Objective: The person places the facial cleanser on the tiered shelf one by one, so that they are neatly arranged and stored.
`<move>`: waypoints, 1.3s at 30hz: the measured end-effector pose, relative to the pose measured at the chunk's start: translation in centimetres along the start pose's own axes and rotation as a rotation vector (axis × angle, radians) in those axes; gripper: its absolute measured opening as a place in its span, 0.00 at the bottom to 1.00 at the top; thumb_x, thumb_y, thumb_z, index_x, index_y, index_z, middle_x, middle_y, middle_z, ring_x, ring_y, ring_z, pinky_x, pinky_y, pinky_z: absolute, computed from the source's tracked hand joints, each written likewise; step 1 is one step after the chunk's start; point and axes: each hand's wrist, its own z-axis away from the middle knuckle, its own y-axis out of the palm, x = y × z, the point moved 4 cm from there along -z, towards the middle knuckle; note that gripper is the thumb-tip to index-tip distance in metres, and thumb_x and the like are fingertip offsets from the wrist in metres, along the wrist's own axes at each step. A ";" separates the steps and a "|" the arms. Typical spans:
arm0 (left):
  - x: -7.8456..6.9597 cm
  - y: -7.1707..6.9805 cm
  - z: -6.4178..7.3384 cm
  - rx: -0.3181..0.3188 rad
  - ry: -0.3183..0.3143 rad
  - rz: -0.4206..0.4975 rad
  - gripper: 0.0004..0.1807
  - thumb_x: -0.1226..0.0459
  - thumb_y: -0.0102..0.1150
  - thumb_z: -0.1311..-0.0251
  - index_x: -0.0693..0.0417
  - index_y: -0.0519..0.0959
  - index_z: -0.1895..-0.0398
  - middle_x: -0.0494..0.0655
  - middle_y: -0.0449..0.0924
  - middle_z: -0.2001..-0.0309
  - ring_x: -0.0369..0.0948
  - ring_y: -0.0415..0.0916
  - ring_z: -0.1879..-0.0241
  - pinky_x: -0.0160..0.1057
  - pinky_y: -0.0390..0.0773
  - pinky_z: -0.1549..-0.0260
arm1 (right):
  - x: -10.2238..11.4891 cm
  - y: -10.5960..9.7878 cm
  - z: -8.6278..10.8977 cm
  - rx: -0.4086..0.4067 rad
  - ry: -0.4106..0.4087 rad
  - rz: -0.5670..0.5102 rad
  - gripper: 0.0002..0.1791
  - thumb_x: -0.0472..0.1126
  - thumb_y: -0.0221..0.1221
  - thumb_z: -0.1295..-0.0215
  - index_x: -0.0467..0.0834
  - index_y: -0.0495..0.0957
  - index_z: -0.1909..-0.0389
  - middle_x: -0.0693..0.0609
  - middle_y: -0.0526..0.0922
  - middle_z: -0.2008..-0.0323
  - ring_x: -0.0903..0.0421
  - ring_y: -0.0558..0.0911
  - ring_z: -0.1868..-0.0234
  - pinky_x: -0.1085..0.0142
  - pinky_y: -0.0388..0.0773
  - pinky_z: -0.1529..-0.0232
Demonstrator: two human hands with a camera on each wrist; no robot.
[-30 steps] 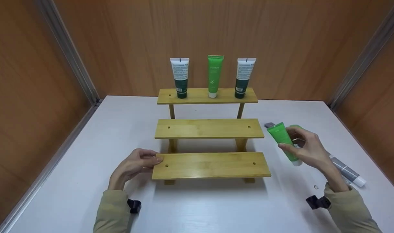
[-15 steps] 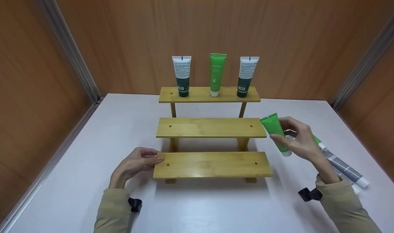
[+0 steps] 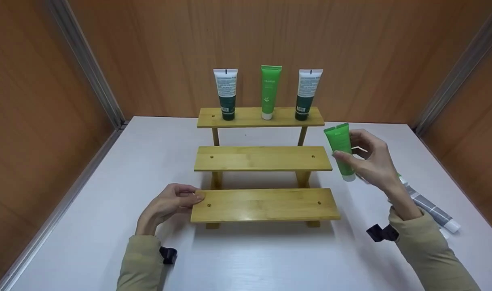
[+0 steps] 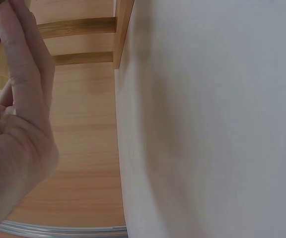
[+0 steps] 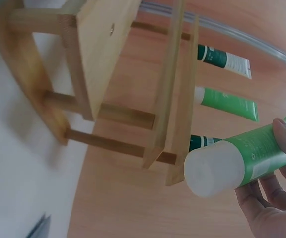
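A three-tier wooden display rack stands on the white table. My left hand grips the left end of its lowest shelf, thumb on top and fingers beneath. To the right of the middle shelf, my right hand pinches a green squeeze tube in the air, crimped end up and white cap down. On the top shelf another green tube stands on its cap between two white-and-dark-green tubes, one on the left and one on the right.
Several tubes lie at the right behind my forearm, a grey one showing most, the others partly hidden. Wood-grain panels enclose the white table at the back and both sides, with metal rails in the corners.
My right hand has lifted the green tube up and slightly left, away from the lying tubes, and turned it more upright. The left hand stays on the lowest shelf.
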 end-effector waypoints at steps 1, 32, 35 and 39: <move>0.0 0.0 0.0 0.001 0.000 0.000 0.28 0.61 0.68 0.38 0.73 0.73 0.42 0.44 0.88 0.62 0.38 0.86 0.63 0.38 0.87 0.58 | 0.1 0.0 -0.1 -0.005 0.003 -0.006 0.26 0.35 0.70 0.39 0.35 0.76 0.41 0.64 0.79 0.58 0.67 0.80 0.57 0.82 0.78 0.53; -0.1 0.0 0.2 -0.023 -0.039 0.009 0.30 0.60 0.68 0.39 0.72 0.72 0.40 0.45 0.87 0.61 0.37 0.85 0.62 0.37 0.86 0.58 | 3.6 1.3 -1.0 -0.043 -0.011 -0.138 0.26 0.32 0.67 0.37 0.34 0.73 0.39 0.64 0.79 0.54 0.61 0.82 0.53 0.76 0.79 0.46; -0.1 0.0 0.1 -0.022 -0.038 0.012 0.29 0.61 0.68 0.39 0.72 0.73 0.41 0.44 0.87 0.62 0.37 0.85 0.63 0.36 0.86 0.58 | 3.7 1.4 -0.9 -0.038 -0.005 -0.149 0.26 0.32 0.67 0.37 0.35 0.73 0.39 0.64 0.79 0.54 0.61 0.82 0.53 0.76 0.79 0.46; -0.1 0.0 0.1 -0.019 -0.042 0.014 0.28 0.61 0.68 0.39 0.71 0.74 0.42 0.43 0.88 0.62 0.37 0.85 0.62 0.36 0.86 0.58 | 4.0 1.6 -0.9 -0.041 -0.002 -0.164 0.26 0.31 0.66 0.37 0.35 0.73 0.39 0.64 0.80 0.54 0.60 0.82 0.53 0.75 0.79 0.46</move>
